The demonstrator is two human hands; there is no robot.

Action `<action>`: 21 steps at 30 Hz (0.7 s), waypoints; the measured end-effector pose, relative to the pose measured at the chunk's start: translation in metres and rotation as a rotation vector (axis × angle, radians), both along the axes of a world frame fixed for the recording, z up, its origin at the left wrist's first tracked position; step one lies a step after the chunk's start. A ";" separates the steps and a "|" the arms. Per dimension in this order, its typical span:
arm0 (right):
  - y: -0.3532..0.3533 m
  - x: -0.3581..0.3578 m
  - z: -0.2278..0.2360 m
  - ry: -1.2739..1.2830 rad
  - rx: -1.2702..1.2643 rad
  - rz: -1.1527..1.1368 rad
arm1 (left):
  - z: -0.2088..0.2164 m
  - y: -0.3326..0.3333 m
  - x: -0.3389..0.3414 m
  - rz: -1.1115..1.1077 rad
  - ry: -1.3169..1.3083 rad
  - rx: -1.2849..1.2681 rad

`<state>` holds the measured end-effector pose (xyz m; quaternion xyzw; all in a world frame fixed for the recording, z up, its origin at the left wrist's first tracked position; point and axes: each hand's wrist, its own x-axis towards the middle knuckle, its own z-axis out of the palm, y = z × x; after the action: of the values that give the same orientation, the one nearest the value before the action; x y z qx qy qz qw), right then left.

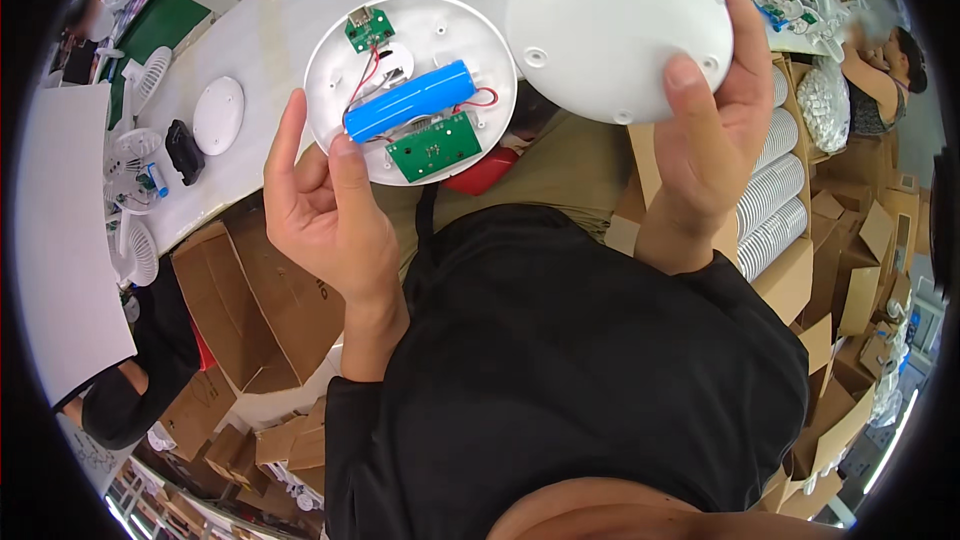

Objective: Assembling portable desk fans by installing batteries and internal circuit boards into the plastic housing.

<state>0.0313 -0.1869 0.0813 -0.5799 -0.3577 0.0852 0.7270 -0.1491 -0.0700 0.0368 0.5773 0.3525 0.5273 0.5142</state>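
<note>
My left hand (pixel 335 205) grips the lower left rim of a round white plastic housing (pixel 325 65), its open inside facing me. In the housing lie a blue cylindrical battery (pixel 410 101), a green circuit board (pixel 435 148) below it and a smaller green board (pixel 370 30) near the top edge. Thin red and dark wires run between them. Up and to the right, my right hand (pixel 705 130) holds a round white cover (pixel 600 35) by its right edge, thumb on its face. Several small screw recesses mark the cover. The two discs are close together at their edges.
On the white table (pixel 270 40) lie another white cover (pixel 218 115) and a black object (pixel 184 152). White fans (pixel 150 80) stand at the left. Cardboard boxes (pixel 260 300) sit below; stacked white ribbed discs (pixel 775 190) are at right. A co-worker (pixel 885 80) sits at far right.
</note>
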 end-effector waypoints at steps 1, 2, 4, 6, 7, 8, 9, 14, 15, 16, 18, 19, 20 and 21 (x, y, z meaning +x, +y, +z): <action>-0.006 0.001 0.000 0.017 0.000 0.031 | 0.000 0.000 -0.001 -0.007 0.012 0.000; -0.012 0.002 0.000 0.035 0.000 0.061 | -0.001 0.000 -0.003 -0.014 0.024 -0.001; -0.019 0.003 0.001 0.070 0.000 0.120 | -0.001 0.001 -0.004 -0.028 0.047 -0.002; -0.019 -0.001 0.003 0.147 -0.079 0.259 | -0.002 -0.001 -0.003 -0.040 0.052 0.006; -0.018 -0.004 0.004 0.226 -0.156 0.399 | -0.003 -0.002 -0.002 -0.049 0.059 0.018; -0.010 -0.008 0.000 0.078 -0.121 0.406 | -0.003 -0.004 -0.001 -0.057 0.065 0.030; -0.001 -0.012 -0.004 -0.070 -0.085 0.412 | -0.004 -0.006 -0.001 -0.065 0.072 0.042; 0.020 -0.026 -0.009 0.105 -0.021 0.353 | -0.005 -0.015 0.001 -0.089 0.122 0.059; 0.021 -0.026 -0.010 0.108 -0.021 0.359 | -0.007 -0.014 -0.001 -0.082 0.125 0.059; 0.023 -0.026 -0.010 0.144 -0.042 0.380 | -0.010 -0.014 -0.002 -0.088 0.130 0.079; 0.026 -0.027 -0.010 0.215 -0.088 0.417 | -0.015 -0.015 -0.005 -0.103 0.141 0.117; 0.027 -0.027 -0.010 0.251 -0.112 0.434 | -0.016 -0.014 -0.006 -0.112 0.145 0.135; 0.028 -0.027 -0.010 0.251 -0.116 0.438 | -0.016 -0.015 -0.006 -0.107 0.145 0.132; 0.028 -0.028 -0.011 0.213 -0.138 0.426 | -0.016 -0.015 -0.006 -0.134 0.029 0.059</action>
<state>0.0034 -0.1587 0.0705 -0.5275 -0.3866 0.3215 0.6848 -0.1546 -0.0854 0.0211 0.6222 0.3048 0.4934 0.5258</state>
